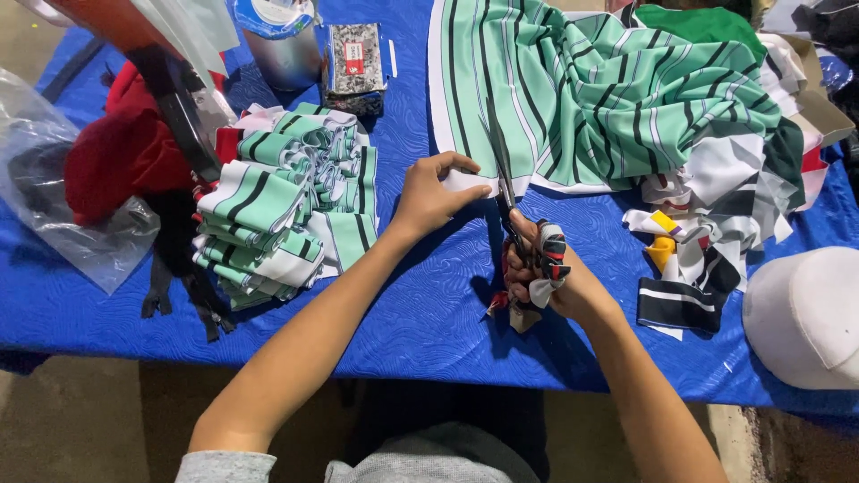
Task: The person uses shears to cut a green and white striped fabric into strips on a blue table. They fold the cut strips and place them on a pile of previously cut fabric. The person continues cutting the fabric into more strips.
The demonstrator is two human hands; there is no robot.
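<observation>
A large piece of mint-green fabric with black and white stripes point(591, 89) lies spread over the blue table point(420, 304). My left hand point(434, 192) presses down on its near white edge, fingers bent. My right hand point(541, 273) grips a pair of scissors point(506, 192) whose handles are wrapped in striped cloth. The blades point away from me and run into the fabric edge just right of my left fingers.
A heap of cut striped strips point(286, 206) sits to the left. Red cloth point(121, 152) and a clear plastic bag point(54, 197) lie at far left. Fabric scraps point(698, 241) and a white cap point(805, 313) rest at right. A metal can point(282, 40) stands at the back.
</observation>
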